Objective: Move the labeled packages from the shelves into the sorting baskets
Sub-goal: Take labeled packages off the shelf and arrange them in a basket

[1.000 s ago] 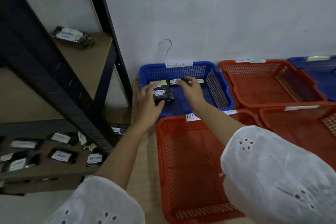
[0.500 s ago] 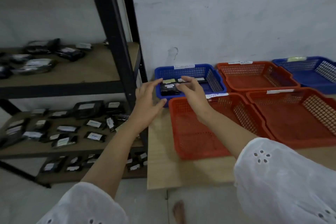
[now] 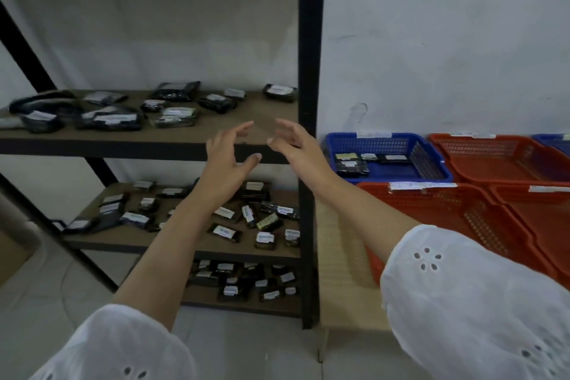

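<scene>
My left hand and my right hand are both empty with fingers spread, raised in front of the upper shelf near its right end. Several dark packages with white labels lie on that shelf, the nearest one at the back right. More labeled packages cover the middle shelf and the bottom shelf. To the right, a blue basket holds three packages. A red basket stands in front of it.
A black upright post of the shelf rack stands between the shelves and the wooden table that carries the baskets. More red baskets and a blue one sit at the far right. Tiled floor lies below.
Both hands left the blue basket, where the package now lies, and swung left to the upper shelf. The view turned left toward the rack.
</scene>
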A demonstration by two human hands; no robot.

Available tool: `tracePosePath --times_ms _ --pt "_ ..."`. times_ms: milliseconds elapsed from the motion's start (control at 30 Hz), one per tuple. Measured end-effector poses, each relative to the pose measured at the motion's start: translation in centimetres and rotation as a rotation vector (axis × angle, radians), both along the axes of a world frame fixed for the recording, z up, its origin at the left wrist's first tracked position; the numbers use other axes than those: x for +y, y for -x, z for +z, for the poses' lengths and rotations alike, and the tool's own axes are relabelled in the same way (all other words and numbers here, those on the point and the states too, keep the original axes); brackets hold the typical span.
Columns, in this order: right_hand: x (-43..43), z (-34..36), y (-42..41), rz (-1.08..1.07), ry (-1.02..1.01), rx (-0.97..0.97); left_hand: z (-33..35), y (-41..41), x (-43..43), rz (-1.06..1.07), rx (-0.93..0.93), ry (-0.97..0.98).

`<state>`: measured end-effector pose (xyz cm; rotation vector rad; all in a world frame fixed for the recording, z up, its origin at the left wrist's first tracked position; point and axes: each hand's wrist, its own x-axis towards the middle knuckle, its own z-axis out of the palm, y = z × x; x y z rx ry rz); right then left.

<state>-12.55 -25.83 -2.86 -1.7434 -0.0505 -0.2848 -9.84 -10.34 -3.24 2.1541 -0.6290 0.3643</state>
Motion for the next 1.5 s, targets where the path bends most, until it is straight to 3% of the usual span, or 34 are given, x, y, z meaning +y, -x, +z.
tracePosePath --times_ms 133,467,667,833,1000,1200,1267,1400,1500 --pt "3.9 1.0 -5.0 0.004 -0.014 0.013 0.0 -5.8 3.3 -0.028 0.011 0.003" --pt "7.0 0.9 -18.3 -0.333 0.003 0.098 1.1 -24.7 6.4 -0.011 0.032 -0.112" --pt "6.2 0.3 -22.4 -0.435 0.035 0.145 1.3 -31.9 3.9 0.117 0.242 -0.454" --pt "5.0 -0.1 -24.1 -0.488 0.063 0.187 1.3 -33.2 2.3 0.183 0.417 -0.51" --pt "3.3 -0.3 -25.8 -0.622 0.19 0.196 1.5 -32.7 2.1 0.103 0.444 -0.291" --pt "0.9 0.1 -27.7 -0.964 0.525 0.262 -3.2 -36.4 1.0 -0.075 0.721 0.217" --pt "0.1 0.3 -28.5 -1.058 0.572 0.269 -1.4 -33.5 1.3 -0.122 0.782 0.299" --pt "-1.6 0.7 -29.8 -0.994 0.575 0.471 1.5 -28.7 1.1 -0.231 0.871 0.45" --pt "-1.8 0.4 -30.3 -0.885 0.622 0.567 1.5 -28.4 0.7 -0.189 0.878 0.476"
